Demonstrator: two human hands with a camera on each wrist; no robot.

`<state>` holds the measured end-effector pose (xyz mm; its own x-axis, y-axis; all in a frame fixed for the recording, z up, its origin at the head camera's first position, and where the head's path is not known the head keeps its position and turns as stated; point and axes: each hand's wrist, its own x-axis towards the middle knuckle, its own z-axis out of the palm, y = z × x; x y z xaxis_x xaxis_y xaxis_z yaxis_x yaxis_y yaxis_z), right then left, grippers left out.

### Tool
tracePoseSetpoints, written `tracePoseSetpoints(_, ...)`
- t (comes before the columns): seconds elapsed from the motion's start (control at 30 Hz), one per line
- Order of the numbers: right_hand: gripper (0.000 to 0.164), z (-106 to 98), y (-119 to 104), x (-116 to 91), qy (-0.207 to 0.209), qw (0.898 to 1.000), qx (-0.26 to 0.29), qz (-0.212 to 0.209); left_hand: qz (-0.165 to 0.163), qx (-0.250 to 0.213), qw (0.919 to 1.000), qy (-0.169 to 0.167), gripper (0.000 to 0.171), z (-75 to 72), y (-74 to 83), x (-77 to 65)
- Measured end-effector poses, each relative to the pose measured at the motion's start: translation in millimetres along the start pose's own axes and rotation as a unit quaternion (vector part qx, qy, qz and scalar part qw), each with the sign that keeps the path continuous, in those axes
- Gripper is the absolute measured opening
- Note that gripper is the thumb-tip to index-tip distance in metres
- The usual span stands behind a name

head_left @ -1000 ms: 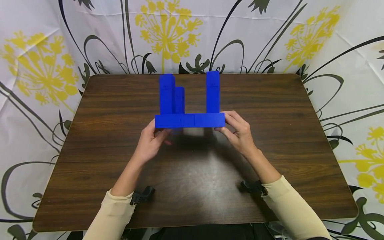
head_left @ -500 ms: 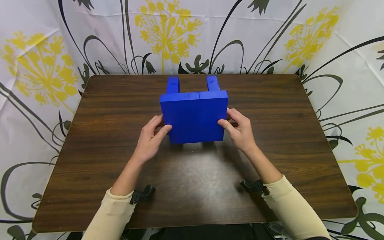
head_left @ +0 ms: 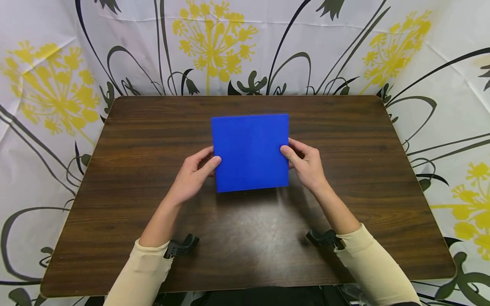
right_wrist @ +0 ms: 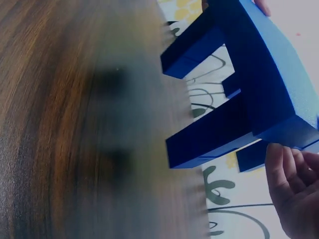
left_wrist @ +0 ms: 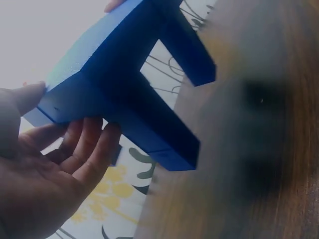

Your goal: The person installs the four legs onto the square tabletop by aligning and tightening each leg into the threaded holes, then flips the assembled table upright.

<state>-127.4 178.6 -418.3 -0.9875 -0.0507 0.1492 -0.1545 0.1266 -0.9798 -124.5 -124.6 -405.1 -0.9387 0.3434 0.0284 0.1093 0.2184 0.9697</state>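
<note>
A small blue four-sided stool (head_left: 250, 153) is held above the table, its flat square top facing the head camera. Its legs (left_wrist: 174, 142) point down at the tabletop in both wrist views; the head view hides them under the top. My left hand (head_left: 194, 172) grips the left edge, thumb on the top face and fingers curled beneath. At the right edge my right hand (head_left: 306, 165) pinches likewise, thumb above and fingers below. In the right wrist view, one stool leg (right_wrist: 209, 132) reaches out near the fingers of that hand.
The dark wood-grain table (head_left: 134, 148) lies below, with a glossy reflection in front of the stool. A white cloth (head_left: 145, 25) with yellow flowers and dark stems hangs around its back and sides. Black wrist straps (head_left: 181, 246) sit at the cuffs.
Both hands have turned the stool over: first its legs stood up at the back with the side edge showing, then they swung away and under, leaving the square top facing the head view.
</note>
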Motion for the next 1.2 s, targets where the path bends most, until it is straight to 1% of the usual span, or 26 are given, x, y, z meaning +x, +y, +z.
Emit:
tracePoseSetpoints(0.17,0.043,1,-2,2,0.017,0.997,0.032,0.068,-0.029,-0.023,0.9992,-0.016,0.049,2.3,0.0,1.6)
tracePoseSetpoints(0.3,0.047,2,-3,4,0.023,0.993,0.038,0.111,-0.04,-0.045,0.998,-0.022,0.05,3.6,-3.0,2.5)
tracePoseSetpoints(0.4,0.048,3,-3,5,0.024,0.989,0.042,0.139,-0.044,-0.077,0.9957,-0.028,0.049,4.4,-5.2,3.1)
tracePoseSetpoints(0.5,0.05,3,-4,5,0.019,0.985,0.053,0.161,-0.056,-0.112,0.9919,-0.023,0.048,5.6,-6.7,3.9)
tracePoseSetpoints(0.63,0.052,4,-4,6,0.014,0.982,0.059,0.18,-0.077,-0.136,0.9877,-0.005,0.049,7.0,-8.0,6.3)
tracePoseSetpoints(0.8,0.055,4,-3,8,0.012,0.977,0.058,0.203,-0.107,-0.145,0.9836,0.006,0.052,7.9,-10.7,8.1)
tracePoseSetpoints(0.97,0.055,5,-1,8,0.01,0.973,0.061,0.224,-0.127,-0.154,0.9799,0.002,0.053,7.9,-13.2,8.4)
tracePoseSetpoints(1.1,0.054,6,2,9,0.008,0.971,0.064,0.23,-0.131,-0.157,0.9788,-0.002,0.052,7.5,-14.1,9.0)
tracePoseSetpoints(1.2,0.054,6,5,9,0.008,0.97,0.065,0.234,-0.136,-0.152,0.9789,-0.007,0.054,6.8,-16.4,9.0)
